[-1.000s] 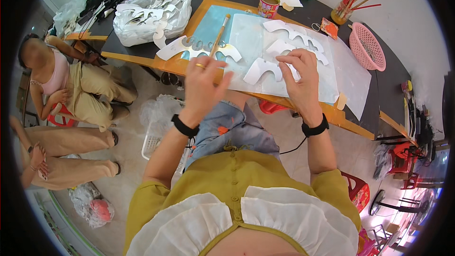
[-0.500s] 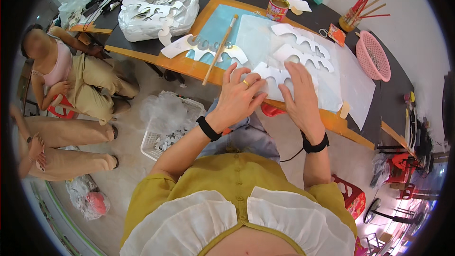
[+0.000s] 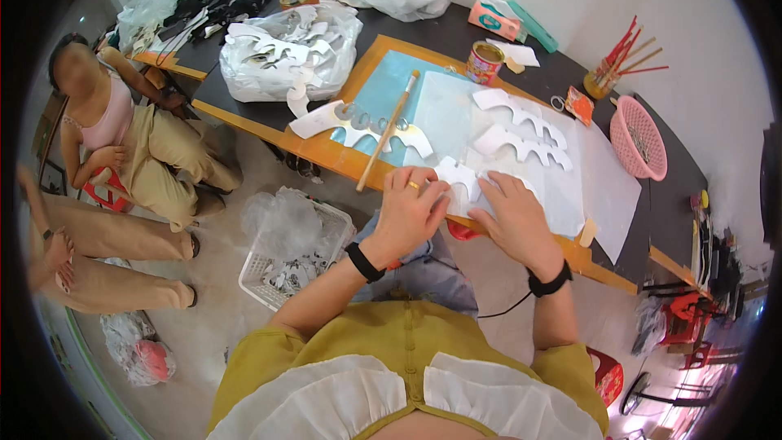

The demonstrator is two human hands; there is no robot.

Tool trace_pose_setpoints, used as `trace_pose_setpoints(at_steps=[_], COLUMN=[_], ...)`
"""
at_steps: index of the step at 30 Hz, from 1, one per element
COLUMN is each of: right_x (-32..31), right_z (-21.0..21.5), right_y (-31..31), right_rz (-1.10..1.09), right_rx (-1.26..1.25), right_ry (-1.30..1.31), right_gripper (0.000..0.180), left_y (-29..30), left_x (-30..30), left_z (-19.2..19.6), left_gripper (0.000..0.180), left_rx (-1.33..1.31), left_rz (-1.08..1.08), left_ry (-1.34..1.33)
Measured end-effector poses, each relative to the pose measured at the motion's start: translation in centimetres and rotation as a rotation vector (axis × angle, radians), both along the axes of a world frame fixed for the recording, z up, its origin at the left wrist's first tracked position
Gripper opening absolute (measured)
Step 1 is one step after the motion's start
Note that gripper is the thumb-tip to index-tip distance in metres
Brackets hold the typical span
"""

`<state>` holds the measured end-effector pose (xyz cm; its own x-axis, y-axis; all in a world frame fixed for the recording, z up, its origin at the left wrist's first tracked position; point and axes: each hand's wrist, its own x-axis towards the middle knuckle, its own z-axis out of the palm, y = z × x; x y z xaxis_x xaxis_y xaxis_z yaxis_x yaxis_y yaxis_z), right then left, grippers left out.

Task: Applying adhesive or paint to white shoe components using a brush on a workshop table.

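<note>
A white scalloped cut-out piece (image 3: 459,173) lies at the near edge of the board, partly hidden under my hands. My left hand (image 3: 407,210) is closed at its left end, fingers bent and fingertips against it. My right hand (image 3: 519,224) lies over its right part, fingers stretched out and thumb apart. Beyond them, two similar scalloped pieces (image 3: 521,116) rest on a white sheet (image 3: 444,102). Left of my hands, a long wooden-handled brush (image 3: 386,132) lies across another scalloped piece (image 3: 316,121).
A plastic bag of cut-outs (image 3: 244,81) stands back left. Behind the sheet is an open can (image 3: 484,63); a brush jar (image 3: 600,83) and pink basket (image 3: 640,143) stand right. Below the table is a white crate (image 3: 262,281). A seated person (image 3: 106,114) is at left.
The view has tilted, so the table sits lower in the picture. Both hands stay at the white scalloped piece; my left fingers are bent more closely together at its left end.
</note>
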<state>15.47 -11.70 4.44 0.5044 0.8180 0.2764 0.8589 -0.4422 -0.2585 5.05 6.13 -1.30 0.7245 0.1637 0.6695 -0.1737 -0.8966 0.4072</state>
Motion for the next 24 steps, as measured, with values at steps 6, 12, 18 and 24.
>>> trace_pose_setpoints(at_steps=[6,12,18,24], right_x=[1.4,6.0,4.5,4.9], right_z=[6.3,3.7,1.2,1.7], right_y=[5.7,16.4,20.4,19.9], right_rz=[0.275,0.562,0.638,0.742], right_rx=[-0.005,-0.205,-0.457,-0.272], right_ry=[-0.212,-0.428,-0.486,-0.540], right_gripper=[0.034,0.017,0.016,0.014], left_y=[-0.3,-0.4,0.7,1.6], left_x=[0.0,-0.3,-0.9,-1.2], left_z=[-0.8,-0.7,-1.0,-0.9], left_gripper=[0.021,0.023,0.025,0.024], left_rx=[0.047,0.027,0.028,0.020], left_rz=[0.032,0.014,-0.025,-0.077], left_ry=[-0.018,-0.055,-0.085,-0.077])
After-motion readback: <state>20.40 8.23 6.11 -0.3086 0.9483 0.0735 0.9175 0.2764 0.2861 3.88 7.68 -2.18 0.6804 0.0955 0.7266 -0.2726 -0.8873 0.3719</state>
